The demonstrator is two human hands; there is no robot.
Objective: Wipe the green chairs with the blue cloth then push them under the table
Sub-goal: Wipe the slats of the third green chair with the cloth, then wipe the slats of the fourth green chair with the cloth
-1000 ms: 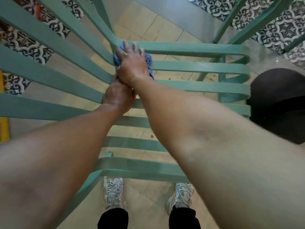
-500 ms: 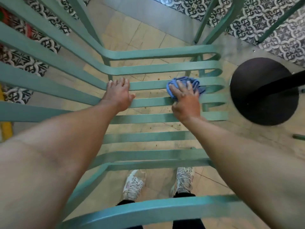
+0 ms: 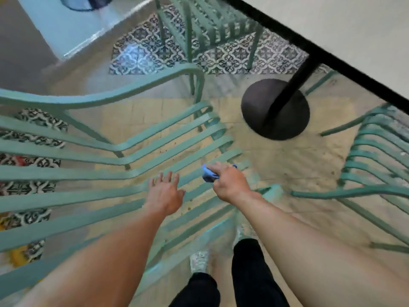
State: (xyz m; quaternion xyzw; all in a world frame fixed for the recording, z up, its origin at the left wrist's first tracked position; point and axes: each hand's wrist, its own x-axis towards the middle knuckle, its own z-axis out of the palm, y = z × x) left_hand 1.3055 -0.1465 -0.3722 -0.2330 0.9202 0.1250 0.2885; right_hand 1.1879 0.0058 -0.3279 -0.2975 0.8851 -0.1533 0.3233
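Blue cloth (image 3: 208, 175) bunched in right hand (image 3: 230, 182), grip closed round it, above front slats of green chair (image 3: 124, 173). Left hand (image 3: 164, 193) open, fingers spread over seat, contact unclear. Chair sits out from table (image 3: 345, 36). Risks: slat edges missed; careless push knocks chair against table's black base (image 3: 274, 109) or neighbouring chair (image 3: 376, 156).

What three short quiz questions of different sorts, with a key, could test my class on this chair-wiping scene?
1. True or false: the left hand holds the blue cloth.
2. Which shape is the table's black base: A square, B round, C cross-shaped?
3. Fill in: the seat of the nearest green chair is made of ____.

Key: 1 false, the right hand grips it; 2 B; 3 slats.
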